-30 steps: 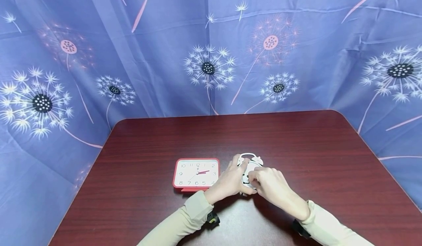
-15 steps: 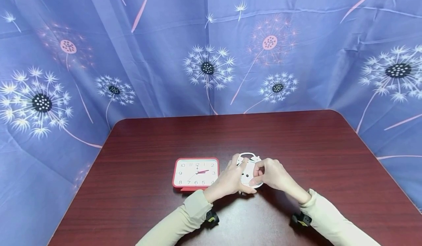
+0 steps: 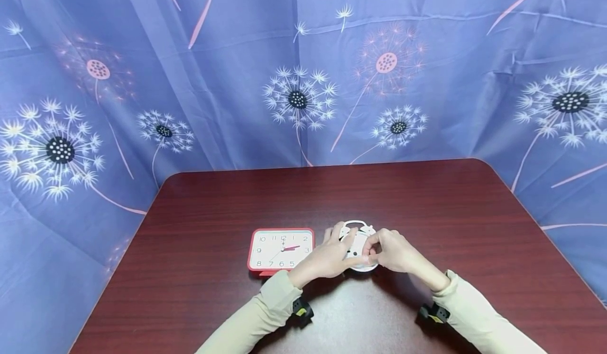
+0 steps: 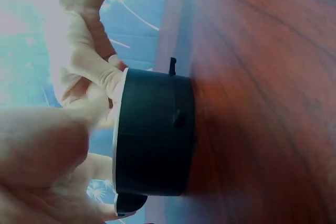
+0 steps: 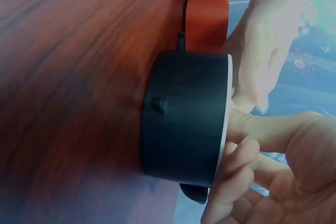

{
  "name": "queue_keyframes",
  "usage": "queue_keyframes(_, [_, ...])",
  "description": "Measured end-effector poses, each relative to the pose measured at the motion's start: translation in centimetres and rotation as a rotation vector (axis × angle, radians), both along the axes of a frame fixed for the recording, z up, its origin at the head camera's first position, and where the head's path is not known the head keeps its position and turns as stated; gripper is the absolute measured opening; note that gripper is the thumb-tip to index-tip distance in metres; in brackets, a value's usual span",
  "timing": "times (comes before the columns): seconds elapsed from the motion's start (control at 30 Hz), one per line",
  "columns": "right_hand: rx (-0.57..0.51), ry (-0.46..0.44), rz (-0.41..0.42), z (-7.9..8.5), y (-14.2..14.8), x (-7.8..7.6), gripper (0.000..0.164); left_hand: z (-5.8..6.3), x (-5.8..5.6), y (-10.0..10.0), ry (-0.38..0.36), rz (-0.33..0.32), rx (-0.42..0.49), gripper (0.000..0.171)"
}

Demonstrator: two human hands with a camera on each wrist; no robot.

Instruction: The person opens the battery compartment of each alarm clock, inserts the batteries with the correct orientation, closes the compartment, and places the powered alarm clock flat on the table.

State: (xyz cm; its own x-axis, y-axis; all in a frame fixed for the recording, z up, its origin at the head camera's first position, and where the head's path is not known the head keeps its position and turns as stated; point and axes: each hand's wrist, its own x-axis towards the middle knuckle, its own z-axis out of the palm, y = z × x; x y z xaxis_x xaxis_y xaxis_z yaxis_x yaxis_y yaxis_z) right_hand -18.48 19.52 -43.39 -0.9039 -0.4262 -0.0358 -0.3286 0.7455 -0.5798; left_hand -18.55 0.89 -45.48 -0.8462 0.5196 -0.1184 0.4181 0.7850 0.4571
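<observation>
A white twin-bell alarm clock [image 3: 363, 266] lies flat on the table, its pale upper side marked by small dark spots. Its deep side wall [image 4: 152, 135] looks dark in both wrist views, with a thin white rim on top. My left hand [image 3: 327, 258] lies over the clock's left part, fingers spread and thumb stretched across toward the other hand. From the right, my right hand [image 3: 397, 252] has curled index finger and thumb pinching at the clock's upper side. What sits between those fingertips is hidden. In the right wrist view the right thumb [image 5: 268, 129] reaches the rim.
A red rectangular clock [image 3: 281, 248] with a white dial stands just left of my left hand, and its red side [image 5: 207, 22] shows in the right wrist view. The dark red wooden table [image 3: 227, 201] ends at a blue dandelion-print cloth [image 3: 227, 106].
My right hand has shifted slightly right and its fingers have turned on the clock. My left thumb has swung from the clock's near edge up toward the right fingertips. The red clock stays put.
</observation>
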Motion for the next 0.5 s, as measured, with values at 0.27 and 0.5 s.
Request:
queue_keyframes(0.27, [0.051,-0.033,-0.079,0.4,-0.3,-0.3,0.026,-0.1,-0.4,0.0,0.063,-0.022,0.008,0.058])
queue_keyframes(0.5, [0.105,-0.086,-0.092,0.4,-0.4,-1.4,0.036,0.1,-0.6,0.0,0.073,0.002,0.039,0.057])
